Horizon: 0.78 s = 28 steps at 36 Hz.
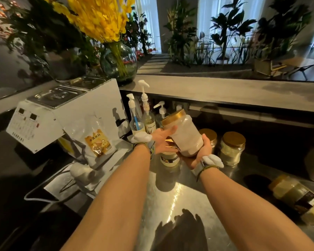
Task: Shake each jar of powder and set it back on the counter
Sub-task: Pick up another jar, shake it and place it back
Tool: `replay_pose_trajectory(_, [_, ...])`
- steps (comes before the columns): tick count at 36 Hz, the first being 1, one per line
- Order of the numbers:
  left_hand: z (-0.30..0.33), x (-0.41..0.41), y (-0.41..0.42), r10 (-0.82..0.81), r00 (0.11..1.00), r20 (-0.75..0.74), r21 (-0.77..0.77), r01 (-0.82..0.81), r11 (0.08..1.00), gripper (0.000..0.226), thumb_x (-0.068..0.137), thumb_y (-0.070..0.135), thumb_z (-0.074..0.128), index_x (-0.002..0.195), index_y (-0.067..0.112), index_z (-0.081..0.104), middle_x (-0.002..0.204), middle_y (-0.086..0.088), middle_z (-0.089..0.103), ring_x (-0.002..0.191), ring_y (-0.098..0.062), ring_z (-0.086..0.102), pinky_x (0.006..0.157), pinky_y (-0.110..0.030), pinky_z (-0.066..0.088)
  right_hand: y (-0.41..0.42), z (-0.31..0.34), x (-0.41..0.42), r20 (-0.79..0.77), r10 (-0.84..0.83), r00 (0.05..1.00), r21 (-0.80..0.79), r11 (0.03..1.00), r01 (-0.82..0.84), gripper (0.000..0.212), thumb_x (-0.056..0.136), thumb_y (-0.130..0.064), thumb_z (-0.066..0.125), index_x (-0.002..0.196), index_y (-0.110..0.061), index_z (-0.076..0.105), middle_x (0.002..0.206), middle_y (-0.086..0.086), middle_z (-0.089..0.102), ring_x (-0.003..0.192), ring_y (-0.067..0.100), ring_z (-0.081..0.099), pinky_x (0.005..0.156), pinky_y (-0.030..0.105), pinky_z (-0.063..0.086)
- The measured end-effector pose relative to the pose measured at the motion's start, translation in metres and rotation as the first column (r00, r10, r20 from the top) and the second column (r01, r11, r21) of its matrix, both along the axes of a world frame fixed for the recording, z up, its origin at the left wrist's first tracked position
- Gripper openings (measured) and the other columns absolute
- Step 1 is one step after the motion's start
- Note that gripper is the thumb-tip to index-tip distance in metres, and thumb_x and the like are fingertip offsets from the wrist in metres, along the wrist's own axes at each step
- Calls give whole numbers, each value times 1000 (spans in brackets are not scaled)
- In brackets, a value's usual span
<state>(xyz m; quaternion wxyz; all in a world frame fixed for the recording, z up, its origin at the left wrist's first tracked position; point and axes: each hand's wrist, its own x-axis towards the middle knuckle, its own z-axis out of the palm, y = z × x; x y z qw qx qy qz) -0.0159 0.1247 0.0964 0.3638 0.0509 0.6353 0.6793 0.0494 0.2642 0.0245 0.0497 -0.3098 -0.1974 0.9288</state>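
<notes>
At the centre of the frame both hands hold a tilted clear plastic jar with a gold lid [184,134], holding white powder, above the steel desk [179,200]: the left hand [162,140] lies flat-fingered on its side, the right hand [200,151] cups its base. Right of it, two gold-lidded jars of pale yellowish powder [231,148] stand upright, and a bottle of yellowish powder [297,196] lies at lower right.

A grey ledge [225,91] runs above the steel counter [179,205]. Yellow flowers [98,17] stand in a glass vase [119,64]. Beyond, leafy plants [230,28] stand before bright windows [149,20].
</notes>
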Motion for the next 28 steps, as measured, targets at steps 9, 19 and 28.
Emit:
replay_pose_trajectory(9, [58, -44, -16, -11, 971, -238, -214, -42, 976, 84, 85, 64, 57, 152, 24, 27, 157, -10, 32, 140, -35, 35, 112, -52, 34, 15, 35, 1, -3, 52, 999, 211, 976, -50, 40, 97, -57, 49, 109, -23, 66, 112, 14, 69, 106, 36, 64, 100, 56, 53])
replay_pose_trajectory(19, [77, -40, -1, -292, 855, -428, -487, 54, 872, 65, 86, 54, 63, 142, 27, 44, 133, -9, 53, 118, -31, 54, 97, -46, 52, 20, 45, -1, -3, 131, 991, 274, 953, -125, 45, 93, -60, 53, 116, -24, 68, 120, 18, 71, 112, 40, 65, 100, 58, 52])
replay_pose_trajectory(28, [72, -45, -2, -270, 877, -398, -482, 51, 875, 75, 85, 37, 72, 148, 33, 32, 146, -8, 42, 128, -35, 47, 97, -50, 52, 15, 54, 10, 7, 110, 994, 274, 956, -108, 40, 100, -55, 45, 102, -21, 66, 104, 16, 70, 96, 34, 66, 101, 52, 53])
